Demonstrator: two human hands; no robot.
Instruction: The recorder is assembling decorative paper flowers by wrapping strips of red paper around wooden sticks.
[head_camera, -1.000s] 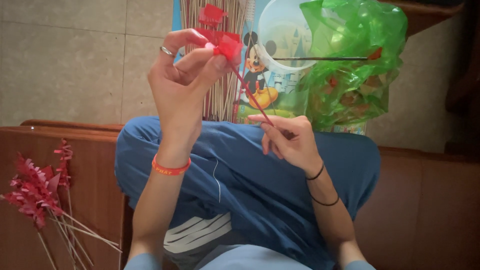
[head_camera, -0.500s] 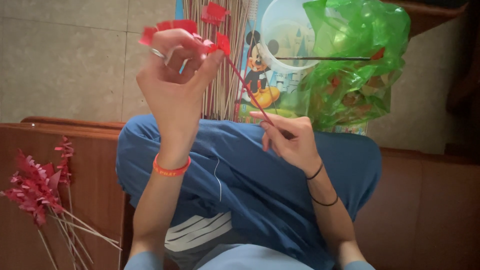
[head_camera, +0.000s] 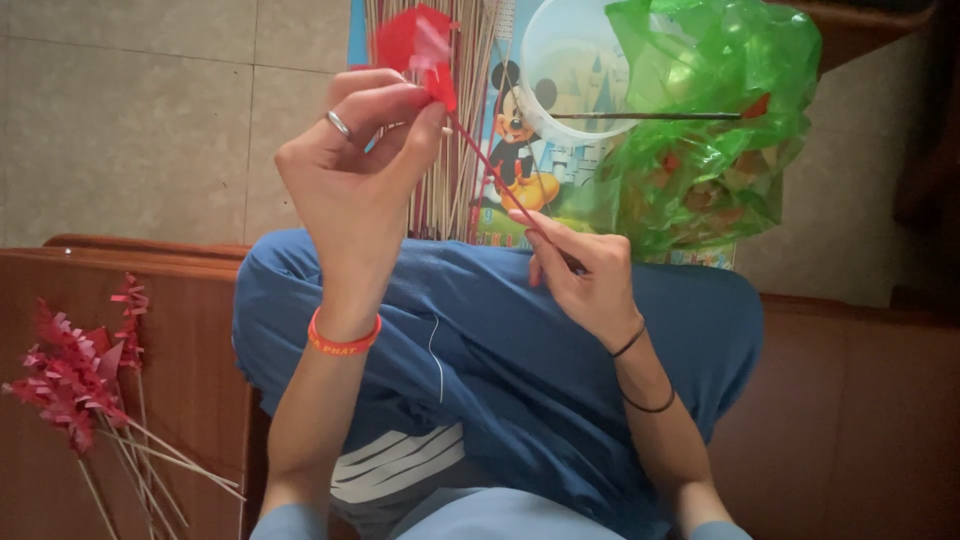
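We see the left hand (head_camera: 360, 180) raised, fingers pinched on a thin, crinkled red paper flower (head_camera: 415, 45) at the tip of a slim red-wrapped stick (head_camera: 490, 170). The right hand (head_camera: 585, 275), lower and to the right, grips the stick's bottom end in closed fingers. Beyond the hands lie a bundle of bare bamboo skewers (head_camera: 450, 200), a cartoon-printed sheet (head_camera: 510, 150), and a glossy, crumpled green plastic bag (head_camera: 710, 110). Far left of the left hand, finished fringed red flowers (head_camera: 75, 375) rest on the wooden bench (head_camera: 180, 320).
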